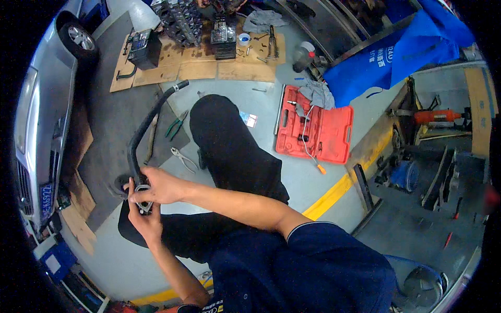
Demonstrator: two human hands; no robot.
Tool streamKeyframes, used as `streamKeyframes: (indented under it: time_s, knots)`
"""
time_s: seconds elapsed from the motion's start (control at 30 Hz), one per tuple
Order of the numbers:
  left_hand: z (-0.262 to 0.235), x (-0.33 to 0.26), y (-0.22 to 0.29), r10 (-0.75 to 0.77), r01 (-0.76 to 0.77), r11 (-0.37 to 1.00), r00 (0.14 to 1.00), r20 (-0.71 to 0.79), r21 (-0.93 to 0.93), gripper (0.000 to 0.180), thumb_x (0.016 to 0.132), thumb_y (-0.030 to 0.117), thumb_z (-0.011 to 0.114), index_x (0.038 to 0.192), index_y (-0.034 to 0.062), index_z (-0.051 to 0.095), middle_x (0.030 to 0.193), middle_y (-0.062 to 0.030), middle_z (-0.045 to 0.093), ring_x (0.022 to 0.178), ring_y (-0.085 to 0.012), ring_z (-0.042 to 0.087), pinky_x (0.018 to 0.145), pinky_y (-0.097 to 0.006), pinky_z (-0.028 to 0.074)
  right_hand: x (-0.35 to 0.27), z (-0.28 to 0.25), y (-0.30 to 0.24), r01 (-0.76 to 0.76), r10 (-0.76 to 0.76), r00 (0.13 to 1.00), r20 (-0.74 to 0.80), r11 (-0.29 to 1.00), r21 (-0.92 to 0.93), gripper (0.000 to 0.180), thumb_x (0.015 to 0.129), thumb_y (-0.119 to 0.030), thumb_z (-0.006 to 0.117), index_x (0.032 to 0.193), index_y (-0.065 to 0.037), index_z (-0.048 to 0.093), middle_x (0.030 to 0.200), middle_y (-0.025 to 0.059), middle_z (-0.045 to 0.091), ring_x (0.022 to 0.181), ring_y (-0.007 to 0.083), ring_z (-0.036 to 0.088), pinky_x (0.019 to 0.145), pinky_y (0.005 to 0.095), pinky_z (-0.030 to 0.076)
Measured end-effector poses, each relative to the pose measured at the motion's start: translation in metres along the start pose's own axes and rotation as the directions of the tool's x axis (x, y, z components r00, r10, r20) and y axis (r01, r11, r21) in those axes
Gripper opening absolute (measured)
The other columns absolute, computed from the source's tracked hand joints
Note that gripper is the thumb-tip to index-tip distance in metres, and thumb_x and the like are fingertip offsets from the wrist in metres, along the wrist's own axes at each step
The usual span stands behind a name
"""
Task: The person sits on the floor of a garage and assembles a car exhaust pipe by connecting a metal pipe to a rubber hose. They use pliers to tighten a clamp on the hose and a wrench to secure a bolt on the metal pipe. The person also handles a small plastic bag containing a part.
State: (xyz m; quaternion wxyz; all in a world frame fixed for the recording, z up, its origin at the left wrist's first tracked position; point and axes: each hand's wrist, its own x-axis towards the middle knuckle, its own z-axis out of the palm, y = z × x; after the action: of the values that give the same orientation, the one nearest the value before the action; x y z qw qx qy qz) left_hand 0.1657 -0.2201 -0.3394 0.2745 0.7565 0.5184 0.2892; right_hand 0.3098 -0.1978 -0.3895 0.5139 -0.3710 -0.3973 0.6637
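A long black rubber hose (pixel 142 135) rises from my hands at the left and bends toward a clamp at its upper end. At its lower end is a grey metal fitting (pixel 144 196) with a flange-like opening. My left hand (pixel 144 221) grips this fitting from below, fingers up along its side. My right hand (pixel 160 186) reaches across from the right and closes round the hose's lower end, against the fitting. The fingers partly hide the joint between them. Just beyond lie pliers with pale handles (pixel 183 159) and green-handled pliers (pixel 176 125) on the floor.
A silver car (pixel 44 120) stands at the left. On cardboard (pixel 193 71) at the back are an engine block (pixel 179 23), batteries (pixel 145 49) and small tools. An opened red tool case (pixel 313 130) lies right of my knees, near a blue cover (pixel 386 57).
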Motion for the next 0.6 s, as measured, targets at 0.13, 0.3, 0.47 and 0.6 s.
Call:
streamKeyframes:
  time_s: [0.13, 0.3, 0.47, 0.6]
  knots:
    - [-0.003, -0.008, -0.017, -0.010, 0.000, 0.994, 0.996, -0.089, -0.110, 0.076, 0.086, 0.011, 0.079, 0.156, 0.0027, 0.049, 0.124, -0.0149, 0.071, 0.108, -0.0211, 0.066, 0.099, -0.034, 0.051, -0.006, 0.005, -0.022, 0.105, -0.102, 0.995, 0.026, 0.955, -0.278, 0.077, 0.069, -0.026, 0.094, 0.129, 0.007, 0.059, 0.120, 0.0262, 0.063, 0.111, 0.0380, 0.063, 0.100, 0.0437, 0.050]
    - [-0.007, -0.007, -0.019, -0.011, 0.000, 0.998, 0.987, -0.163, -0.066, 0.076, 0.088, 0.011, 0.077, 0.157, 0.0010, 0.046, 0.131, -0.0141, 0.067, 0.115, -0.0224, 0.064, 0.104, -0.036, 0.049, 0.004, 0.000, -0.006, 0.140, -0.123, 0.982, 0.140, 0.983, -0.118, 0.077, 0.074, -0.017, 0.090, 0.138, 0.008, 0.055, 0.127, 0.0244, 0.062, 0.116, 0.0355, 0.063, 0.104, 0.0414, 0.050]
    - [-0.008, -0.003, -0.040, -0.163, 0.094, 0.944, 0.966, -0.200, -0.316, 0.072, 0.091, 0.002, 0.072, 0.157, -0.0027, 0.044, 0.149, -0.0155, 0.057, 0.126, -0.0241, 0.059, 0.111, -0.037, 0.044, -0.020, -0.021, -0.047, 0.242, -0.258, 0.966, 0.009, 0.894, -0.377, 0.050, 0.088, -0.004, 0.075, 0.136, 0.003, 0.060, 0.121, 0.0157, 0.067, 0.106, 0.0248, 0.070, 0.101, 0.0368, 0.056]
    - [-0.002, -0.006, -0.086, -0.248, 0.165, 0.945, 0.924, -0.290, -0.281, 0.082, 0.088, 0.015, 0.080, 0.157, -0.0046, 0.041, 0.135, -0.0188, 0.065, 0.119, -0.0247, 0.064, 0.107, -0.037, 0.047, -0.043, -0.085, -0.067, 0.192, -0.218, 0.924, -0.314, 0.975, -0.110, 0.027, 0.094, -0.017, 0.075, 0.115, -0.001, 0.070, 0.098, 0.0137, 0.072, 0.087, 0.0207, 0.072, 0.070, 0.0345, 0.060]
